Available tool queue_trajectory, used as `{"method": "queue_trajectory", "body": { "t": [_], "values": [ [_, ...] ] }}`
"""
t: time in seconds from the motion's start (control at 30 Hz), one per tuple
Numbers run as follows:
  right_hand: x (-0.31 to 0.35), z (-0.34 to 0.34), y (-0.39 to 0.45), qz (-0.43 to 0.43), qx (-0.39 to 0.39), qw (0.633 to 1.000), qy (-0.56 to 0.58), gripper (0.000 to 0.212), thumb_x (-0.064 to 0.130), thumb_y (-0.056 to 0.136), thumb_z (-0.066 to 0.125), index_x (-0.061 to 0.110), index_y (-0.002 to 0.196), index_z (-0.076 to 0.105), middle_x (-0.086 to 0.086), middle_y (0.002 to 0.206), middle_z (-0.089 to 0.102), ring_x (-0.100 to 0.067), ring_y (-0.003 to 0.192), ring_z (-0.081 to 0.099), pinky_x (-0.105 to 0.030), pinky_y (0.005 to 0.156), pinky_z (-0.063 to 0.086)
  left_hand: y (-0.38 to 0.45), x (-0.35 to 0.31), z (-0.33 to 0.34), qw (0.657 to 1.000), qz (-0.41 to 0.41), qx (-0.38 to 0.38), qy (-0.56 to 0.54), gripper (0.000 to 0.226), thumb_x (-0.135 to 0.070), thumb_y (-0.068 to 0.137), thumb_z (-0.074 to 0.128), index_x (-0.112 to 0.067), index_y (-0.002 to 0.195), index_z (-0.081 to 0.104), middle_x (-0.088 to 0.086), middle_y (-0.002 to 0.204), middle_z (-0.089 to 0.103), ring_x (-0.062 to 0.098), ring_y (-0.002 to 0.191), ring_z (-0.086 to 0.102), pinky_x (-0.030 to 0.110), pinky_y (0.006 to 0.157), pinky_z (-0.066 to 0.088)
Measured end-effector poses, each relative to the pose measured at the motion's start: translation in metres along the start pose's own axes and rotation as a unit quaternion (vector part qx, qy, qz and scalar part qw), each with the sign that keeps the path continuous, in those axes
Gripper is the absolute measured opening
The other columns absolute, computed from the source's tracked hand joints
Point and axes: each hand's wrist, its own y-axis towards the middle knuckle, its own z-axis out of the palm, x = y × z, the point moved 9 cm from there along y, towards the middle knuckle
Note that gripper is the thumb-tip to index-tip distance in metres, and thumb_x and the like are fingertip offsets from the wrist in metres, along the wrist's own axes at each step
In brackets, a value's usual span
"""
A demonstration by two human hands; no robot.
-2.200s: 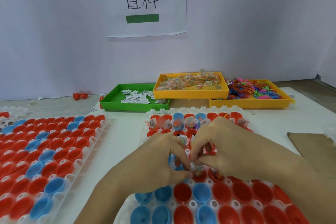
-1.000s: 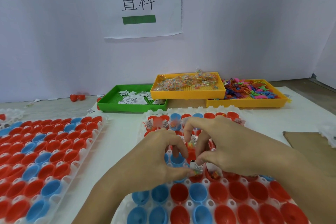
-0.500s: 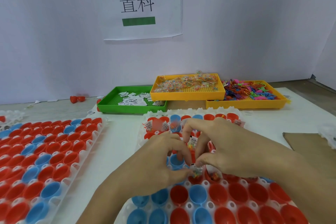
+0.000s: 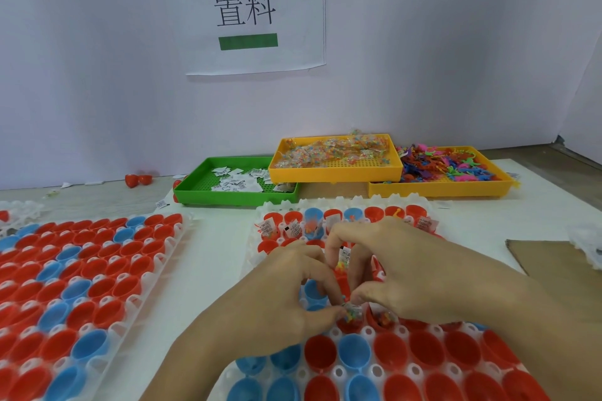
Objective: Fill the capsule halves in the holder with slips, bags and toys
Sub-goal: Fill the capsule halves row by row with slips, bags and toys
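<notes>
I have both hands over the middle of the holder, which lies toward the near right edge of the worktop. My left hand and right hand meet fingertip to fingertip, together pinching a small clear bag of coloured bits just above a red capsule half. I judge this as the bag-filling step: the far rows already hold slips and bits, the near rows look bare. Next I would need to push the bag fully into that cup, let go, then reach to the orange tray of bags at the far edge, beside the green slip tray and the toy tray.
</notes>
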Motion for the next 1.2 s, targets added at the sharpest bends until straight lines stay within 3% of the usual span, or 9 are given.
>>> {"method": "queue_trajectory", "body": {
  "t": [0.2, 0.4, 0.57, 0.73, 0.87, 0.93, 1.03, 1.1, 1.2],
  "values": [
    [-0.004, 0.001, 0.001, 0.0, 0.001, 1.0, 0.022, 0.042, 0.012, 0.088, 0.071, 0.044, 0.104, 0.049, 0.012, 0.083, 0.072, 0.0, 0.078, 0.068, -0.032, 0.079, 0.059, 0.0, -0.002, -0.005, 1.0, 0.008, -0.02, -0.002, 0.015, -0.046, 0.079, 0.077, -0.032, 0.083, 0.073, -0.015, 0.091, 0.058, 0.006, 0.095, 0.052, 0.013, 0.079, 0.036],
    [-0.003, -0.001, 0.002, -0.022, -0.012, 0.999, 0.03, 0.038, 0.014, 0.088, 0.07, 0.043, 0.103, 0.051, 0.014, 0.083, 0.072, -0.002, 0.081, 0.068, -0.029, 0.077, 0.057, 0.001, -0.001, -0.003, 1.0, 0.001, -0.022, -0.008, 0.007, -0.039, 0.079, 0.077, -0.037, 0.078, 0.071, -0.02, 0.089, 0.056, 0.004, 0.093, 0.052, 0.016, 0.078, 0.038],
    [-0.006, -0.032, 0.002, -0.054, -0.147, 0.986, 0.05, 0.028, 0.024, 0.088, 0.073, 0.042, 0.101, 0.057, 0.015, 0.084, 0.069, -0.003, 0.074, 0.061, -0.013, 0.066, 0.046, 0.0, 0.0, -0.002, 1.0, 0.003, -0.021, 0.015, 0.008, -0.045, 0.082, 0.074, -0.037, 0.08, 0.072, -0.017, 0.088, 0.055, 0.005, 0.092, 0.051, 0.02, 0.081, 0.041],
    [-0.02, -0.064, -0.006, -0.059, -0.265, 0.96, 0.068, 0.021, 0.02, 0.088, 0.073, 0.035, 0.096, 0.061, 0.009, 0.077, 0.069, -0.008, 0.066, 0.059, -0.012, 0.055, 0.043, 0.002, 0.0, -0.002, 0.999, 0.012, -0.026, 0.024, 0.011, -0.049, 0.082, 0.072, -0.043, 0.075, 0.066, -0.021, 0.093, 0.053, 0.002, 0.096, 0.048, 0.013, 0.081, 0.035],
    [-0.061, -0.097, -0.02, -0.006, -0.372, 0.924, 0.087, 0.016, 0.019, 0.089, 0.07, 0.033, 0.094, 0.065, 0.011, 0.076, 0.071, -0.005, 0.075, 0.066, -0.012, 0.062, 0.047, 0.0, 0.005, -0.007, 0.999, 0.017, -0.049, 0.008, 0.023, -0.062, 0.077, 0.07, -0.039, 0.082, 0.069, -0.019, 0.092, 0.056, 0.004, 0.095, 0.051, 0.02, 0.082, 0.041],
    [-0.097, -0.114, -0.034, 0.04, -0.438, 0.892, 0.107, 0.014, 0.017, 0.092, 0.066, 0.031, 0.094, 0.067, 0.01, 0.079, 0.072, -0.001, 0.078, 0.068, -0.01, 0.065, 0.046, -0.002, 0.005, -0.02, 0.994, 0.032, -0.099, -0.014, 0.027, -0.065, 0.076, 0.067, -0.039, 0.083, 0.07, -0.017, 0.087, 0.059, 0.007, 0.086, 0.054, 0.017, 0.074, 0.04],
    [-0.151, -0.128, -0.058, 0.117, -0.508, 0.843, 0.134, 0.024, 0.011, 0.094, 0.06, 0.033, 0.087, 0.067, 0.01, 0.081, 0.073, 0.004, 0.073, 0.066, -0.019, 0.069, 0.046, -0.008, 0.015, -0.049, 0.971, 0.02, -0.232, -0.062, 0.022, -0.058, 0.083, 0.063, -0.038, 0.078, 0.071, -0.015, 0.077, 0.065, 0.01, 0.076, 0.057, 0.011, 0.063, 0.04],
    [-0.182, -0.127, -0.07, 0.168, -0.531, 0.816, 0.152, 0.028, 0.009, 0.094, 0.057, 0.033, 0.084, 0.067, 0.008, 0.084, 0.074, 0.002, 0.073, 0.065, -0.023, 0.071, 0.047, -0.013, 0.037, -0.064, 0.943, -0.034, -0.319, -0.086, 0.017, -0.049, 0.085, 0.06, -0.037, 0.082, 0.07, -0.016, 0.078, 0.068, 0.005, 0.081, 0.06, 0.011, 0.061, 0.043],
    [-0.217, -0.111, -0.077, 0.249, -0.529, 0.795, 0.16, 0.028, 0.007, 0.094, 0.053, 0.029, 0.089, 0.069, 0.006, 0.088, 0.074, -0.015, 0.084, 0.066, -0.032, 0.074, 0.049, -0.025, 0.084, -0.073, 0.895, -0.148, -0.405, -0.111, 0.012, -0.029, 0.096, 0.056, -0.028, 0.098, 0.068, -0.021, 0.09, 0.064, -0.005, 0.087, 0.059, 0.013, 0.067, 0.043]
  ]
}}
